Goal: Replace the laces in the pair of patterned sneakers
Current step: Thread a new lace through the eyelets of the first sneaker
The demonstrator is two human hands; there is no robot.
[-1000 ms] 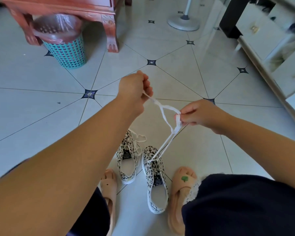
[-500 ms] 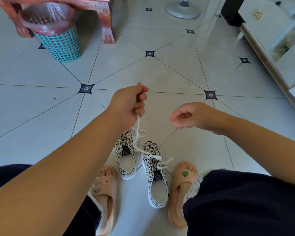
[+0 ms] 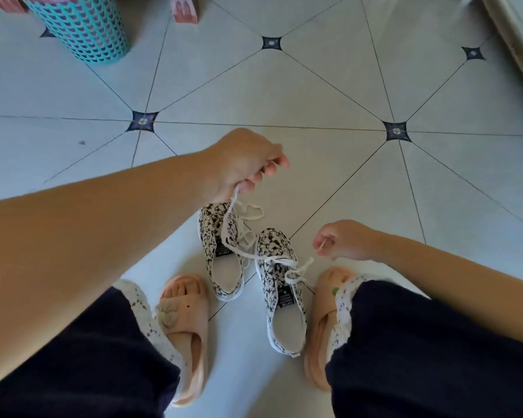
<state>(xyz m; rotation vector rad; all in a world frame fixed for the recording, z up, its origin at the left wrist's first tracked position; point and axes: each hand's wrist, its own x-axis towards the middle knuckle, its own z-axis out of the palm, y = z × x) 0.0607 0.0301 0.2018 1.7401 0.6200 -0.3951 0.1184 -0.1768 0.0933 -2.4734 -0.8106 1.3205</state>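
Two black-and-white patterned sneakers stand side by side on the tiled floor between my feet, the left sneaker [image 3: 224,268] slightly ahead of the right sneaker [image 3: 286,315]. A white lace [image 3: 272,259] runs loosely from the right sneaker's eyelets up across the left sneaker. My left hand [image 3: 245,164] grips its upper end above the left sneaker's toe. My right hand [image 3: 344,240] hovers just right of the right sneaker's toe, fingers curled, thumb and forefinger pinching a thin pale tip that looks like the lace's other end. Another loose white lace [image 3: 252,213] lies at the left sneaker's toe.
My feet wear peach slippers, the left slipper [image 3: 191,324] and the right slipper [image 3: 319,336], flanking the sneakers. A teal perforated bin [image 3: 85,28] and a red furniture leg [image 3: 183,9] stand at the far left. A pale cabinet edge [image 3: 520,40] runs along the far right.
Both hands have dropped from chest height toward the sneakers. The taut lace went slack and now drapes over the shoes. The right hand let go, then moved down beside the right sneaker.
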